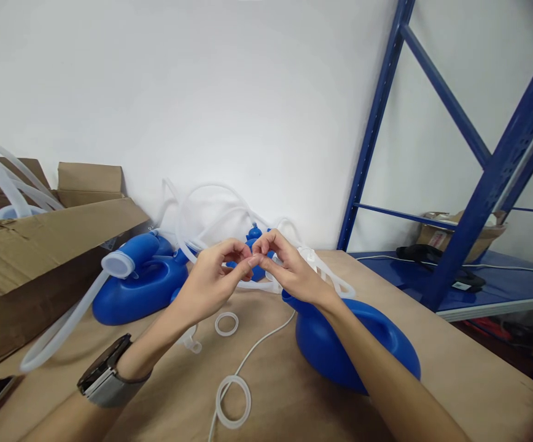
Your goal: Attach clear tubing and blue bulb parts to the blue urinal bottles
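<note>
My left hand (218,273) and my right hand (289,264) meet above the middle of the table, thumbs and fingertips pinched together. Whatever lies between the fingertips is too small or hidden to make out. Under my right forearm a blue plastic jug (335,350) lies on the table, its spout just below my right wrist. Below my hands are a translucent ring (226,315) and a larger one (221,405). A small clear plastic fitting (193,344) sits partly behind my left forearm.
An open cardboard box (40,252) with coiled tubing stands at the left. Beside it rests another blue jug (142,294) with a hose (70,322). More tubing (211,215) lies along the wall. A white cord (266,337) crosses the table. Blue metal shelving (451,245) stands at the right.
</note>
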`<action>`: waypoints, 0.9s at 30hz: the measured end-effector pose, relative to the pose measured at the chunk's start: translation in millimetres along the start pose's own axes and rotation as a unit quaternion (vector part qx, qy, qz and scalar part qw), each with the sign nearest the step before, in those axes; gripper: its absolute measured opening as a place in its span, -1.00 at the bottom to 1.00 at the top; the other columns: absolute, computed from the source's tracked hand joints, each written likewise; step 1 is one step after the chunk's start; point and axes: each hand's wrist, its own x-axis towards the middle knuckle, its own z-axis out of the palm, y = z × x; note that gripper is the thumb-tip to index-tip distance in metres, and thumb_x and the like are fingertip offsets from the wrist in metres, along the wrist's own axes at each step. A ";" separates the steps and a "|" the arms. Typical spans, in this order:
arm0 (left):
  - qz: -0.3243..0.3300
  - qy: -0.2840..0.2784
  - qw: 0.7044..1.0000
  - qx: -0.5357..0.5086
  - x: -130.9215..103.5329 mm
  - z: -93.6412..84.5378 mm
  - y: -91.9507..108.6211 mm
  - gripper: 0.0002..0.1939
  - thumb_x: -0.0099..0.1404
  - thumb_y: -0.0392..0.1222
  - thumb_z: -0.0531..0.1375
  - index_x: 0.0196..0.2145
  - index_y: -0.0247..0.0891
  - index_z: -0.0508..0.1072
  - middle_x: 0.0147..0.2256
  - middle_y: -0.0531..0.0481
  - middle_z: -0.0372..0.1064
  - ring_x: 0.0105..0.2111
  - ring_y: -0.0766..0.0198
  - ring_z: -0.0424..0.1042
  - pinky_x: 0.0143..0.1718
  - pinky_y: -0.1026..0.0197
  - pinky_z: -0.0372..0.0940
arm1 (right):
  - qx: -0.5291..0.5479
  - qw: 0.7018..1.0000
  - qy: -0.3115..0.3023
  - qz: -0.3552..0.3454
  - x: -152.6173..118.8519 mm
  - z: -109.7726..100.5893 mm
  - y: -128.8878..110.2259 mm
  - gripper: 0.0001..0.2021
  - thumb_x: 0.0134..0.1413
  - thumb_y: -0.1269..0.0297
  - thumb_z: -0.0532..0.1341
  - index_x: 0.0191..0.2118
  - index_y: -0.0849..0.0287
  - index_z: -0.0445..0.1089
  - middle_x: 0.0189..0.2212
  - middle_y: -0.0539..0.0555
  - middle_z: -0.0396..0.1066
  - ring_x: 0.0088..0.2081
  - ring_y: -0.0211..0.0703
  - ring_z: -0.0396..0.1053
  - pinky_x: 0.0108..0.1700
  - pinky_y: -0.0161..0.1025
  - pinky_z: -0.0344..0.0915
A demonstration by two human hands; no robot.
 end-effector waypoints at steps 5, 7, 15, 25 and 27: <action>-0.005 0.000 1.000 -0.023 -0.7 4.9 -2.9 -0.69 0.39 0.09 0.22 -0.31 -0.21 0.34 -0.43 0.06 0.39 -0.40 0.26 0.47 -0.34 0.21 0.42 | 0.012 1.000 0.013 -0.004 1.4 6.0 -2.1 -0.81 0.36 0.15 0.17 -0.26 0.07 0.17 -0.27 0.00 0.25 -0.24 -0.17 0.27 -0.14 -0.19 0.28; -0.017 0.013 0.999 -0.049 -1.0 7.8 -2.9 -0.67 0.38 0.12 0.22 -0.29 -0.21 0.35 -0.44 0.07 0.38 -0.39 0.26 0.47 -0.31 0.18 0.44 | 0.031 0.999 0.026 -0.005 2.5 8.8 -1.7 -0.78 0.35 0.11 0.18 -0.27 0.06 0.15 -0.28 -0.01 0.24 -0.27 -0.20 0.27 -0.17 -0.21 0.29; -0.042 0.016 0.980 -0.193 0.2 13.3 -2.0 -0.60 0.26 0.15 0.35 -0.35 -0.22 0.36 -0.46 0.11 0.33 -0.43 0.33 0.38 -0.28 0.20 0.47 | 0.183 0.982 0.030 0.040 7.0 17.1 3.1 -0.62 0.22 0.03 0.32 -0.31 0.06 0.10 -0.39 -0.12 0.20 -0.45 -0.31 0.33 -0.38 -0.30 0.26; -0.107 0.005 0.926 -0.362 3.0 13.4 -2.4 -0.72 0.19 -0.06 0.45 -0.37 -0.30 0.51 -0.49 0.06 0.37 -0.43 0.38 0.35 -0.27 0.26 0.47 | 0.281 0.958 0.023 0.060 9.3 18.0 2.8 -0.57 0.13 0.06 0.41 -0.35 0.08 0.11 -0.46 -0.15 0.26 -0.47 -0.36 0.35 -0.41 -0.38 0.25; -0.111 0.008 0.927 -0.359 4.0 11.1 -4.2 -0.73 0.20 -0.07 0.45 -0.38 -0.31 0.53 -0.48 0.04 0.39 -0.42 0.37 0.38 -0.28 0.28 0.47 | 0.286 0.956 0.020 0.057 9.3 17.9 2.7 -0.58 0.14 0.07 0.41 -0.35 0.08 0.12 -0.47 -0.15 0.27 -0.45 -0.34 0.35 -0.39 -0.37 0.26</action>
